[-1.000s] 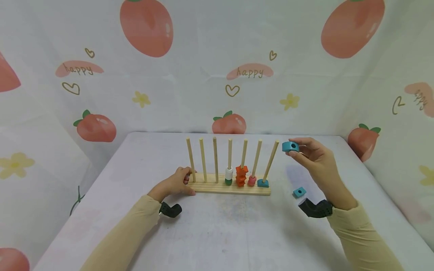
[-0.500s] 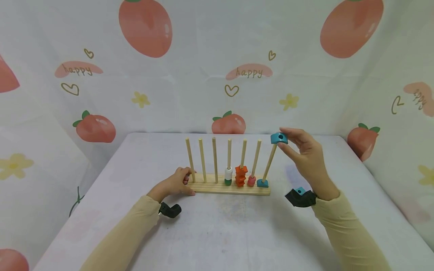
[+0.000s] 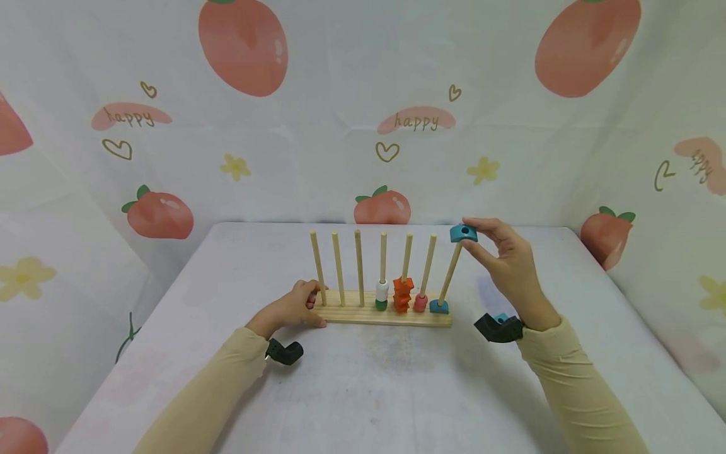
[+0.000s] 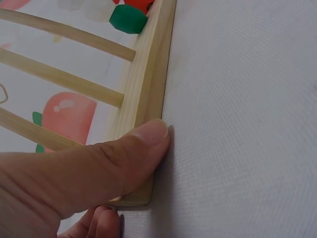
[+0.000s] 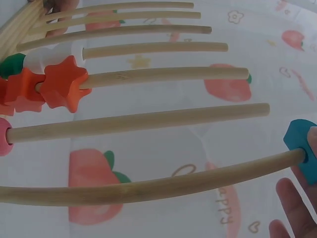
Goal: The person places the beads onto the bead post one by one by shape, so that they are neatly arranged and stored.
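Between thumb and fingers, my right hand [image 3: 513, 268] pinches a blue bead [image 3: 458, 234] at the top of the rightmost peg [image 3: 450, 274]. In the right wrist view that peg's tip meets the hole of the blue bead [image 5: 296, 133]. My left hand [image 3: 292, 308] grips the left end of the wooden peg board [image 3: 391, 319], its thumb [image 4: 124, 158] pressed along the front edge. Low on the pegs sit white beads [image 3: 382, 289] over a green one [image 4: 128, 20], orange star beads [image 3: 403, 296], a pink bead [image 3: 420, 304] and another blue bead [image 3: 439, 307].
A loose blue bead [image 3: 501, 317] lies on the white-covered table [image 3: 363, 384], partly hidden by the black wrist camera mount [image 3: 498, 329] on the right arm. Three bare pegs [image 3: 338, 268] stand at the board's left. A fruit-print cloth [image 3: 317, 157] hangs behind.
My right hand has moved left with the blue bead, from beside the rightmost peg to its top. The left hand has stayed on the board.
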Demonstrator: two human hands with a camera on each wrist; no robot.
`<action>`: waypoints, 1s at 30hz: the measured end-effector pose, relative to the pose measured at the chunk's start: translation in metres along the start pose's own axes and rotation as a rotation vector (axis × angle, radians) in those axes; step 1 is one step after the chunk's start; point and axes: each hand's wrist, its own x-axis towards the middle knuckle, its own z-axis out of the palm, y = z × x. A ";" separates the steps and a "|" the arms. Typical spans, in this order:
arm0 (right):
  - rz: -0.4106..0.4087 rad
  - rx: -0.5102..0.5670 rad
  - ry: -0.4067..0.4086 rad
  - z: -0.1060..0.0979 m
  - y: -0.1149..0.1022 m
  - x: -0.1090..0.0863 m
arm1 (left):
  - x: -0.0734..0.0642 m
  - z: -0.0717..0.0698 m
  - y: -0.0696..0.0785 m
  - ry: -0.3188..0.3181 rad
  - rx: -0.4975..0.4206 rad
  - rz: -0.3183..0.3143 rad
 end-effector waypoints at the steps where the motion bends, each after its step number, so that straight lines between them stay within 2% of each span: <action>1: 0.002 0.000 -0.002 0.000 0.001 0.000 | 0.000 0.000 0.000 -0.002 0.003 0.007; 8: 0.018 -0.003 -0.016 0.000 0.002 0.000 | 0.002 0.000 -0.001 0.013 0.009 -0.017; 18: 0.028 -0.009 -0.093 -0.003 0.003 0.000 | 0.002 0.000 0.000 0.012 0.014 -0.008; 30: 0.016 -0.005 -0.134 -0.005 0.003 -0.001 | 0.001 0.001 0.001 0.017 0.011 -0.010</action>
